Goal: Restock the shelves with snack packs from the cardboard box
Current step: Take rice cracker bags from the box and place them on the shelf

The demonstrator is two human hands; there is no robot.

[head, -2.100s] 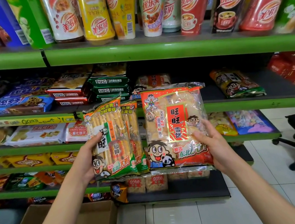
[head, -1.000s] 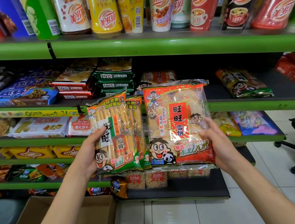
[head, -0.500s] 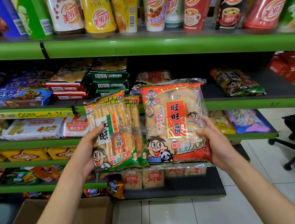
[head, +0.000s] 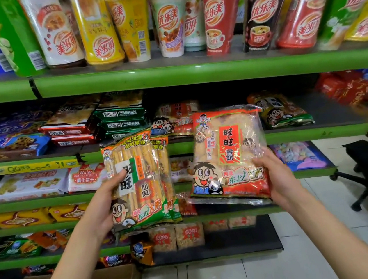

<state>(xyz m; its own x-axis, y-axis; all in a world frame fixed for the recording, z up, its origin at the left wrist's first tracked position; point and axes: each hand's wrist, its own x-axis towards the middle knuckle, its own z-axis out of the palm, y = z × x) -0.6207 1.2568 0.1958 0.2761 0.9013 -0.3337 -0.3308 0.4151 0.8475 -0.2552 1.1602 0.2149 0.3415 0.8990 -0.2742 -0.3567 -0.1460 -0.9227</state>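
While gripping snack packs in both hands, ready to shelve.
Left hand (head: 100,207) clamps green packs (head: 137,181); right hand (head: 278,175) pinches red pack (head: 228,156). Slide flat onto shelf (head: 295,134) past right grip.

The red pack (head: 229,156) reads 旺旺雪饼, the green pack (head: 138,181) 旺旺仙贝, cups (head: 167,21) 优乐美.

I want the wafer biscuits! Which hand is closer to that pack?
Left. The left hand is just right of the wafer biscuit pack; the right hand is far right.

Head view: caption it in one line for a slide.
Left hand holds green snack packs, right hand a red pack, before green shelves.
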